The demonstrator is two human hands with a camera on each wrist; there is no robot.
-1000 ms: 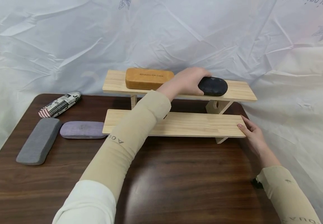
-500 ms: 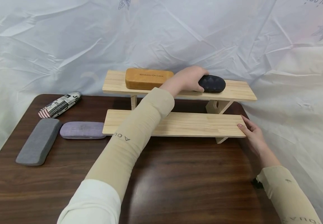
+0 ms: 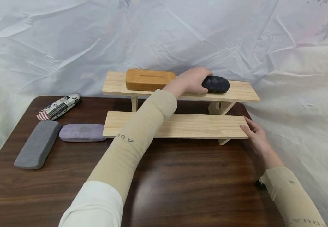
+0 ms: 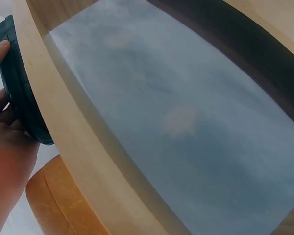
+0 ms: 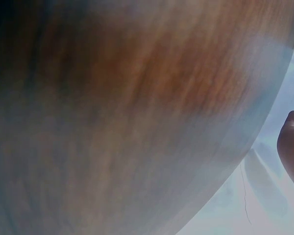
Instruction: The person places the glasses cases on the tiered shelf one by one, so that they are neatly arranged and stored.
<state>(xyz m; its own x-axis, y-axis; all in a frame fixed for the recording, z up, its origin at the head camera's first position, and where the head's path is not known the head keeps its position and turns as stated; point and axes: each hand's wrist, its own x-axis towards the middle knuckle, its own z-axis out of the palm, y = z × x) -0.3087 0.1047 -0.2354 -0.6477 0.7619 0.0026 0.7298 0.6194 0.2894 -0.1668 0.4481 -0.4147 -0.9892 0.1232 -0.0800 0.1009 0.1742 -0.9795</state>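
My left hand [image 3: 193,80] grips the left part of a black glasses case [image 3: 217,84] on the upper board [image 3: 241,91] of a two-tier wooden shelf. Its quilted pattern shows in the head view. The left wrist view has the fingers round the dark case [image 4: 20,93] at the board's edge. Left of that hand lies a tan glasses case [image 3: 149,80] with printed lettering, partly behind the forearm. My right hand [image 3: 257,137] holds the right end of the lower board [image 3: 198,126], its thumb on top and the other fingers behind the end.
A lilac glasses case [image 3: 81,132], a grey glasses case [image 3: 37,145] and a newspaper-print case [image 3: 59,106] lie on the dark wooden table [image 3: 186,179], left of the shelf. White sheeting [image 3: 67,41] hangs close behind the shelf and along the right side.
The black case has shifted slightly back and left on the upper board, and its quilted face now shows, with my left hand still holding it. My right hand keeps its place.
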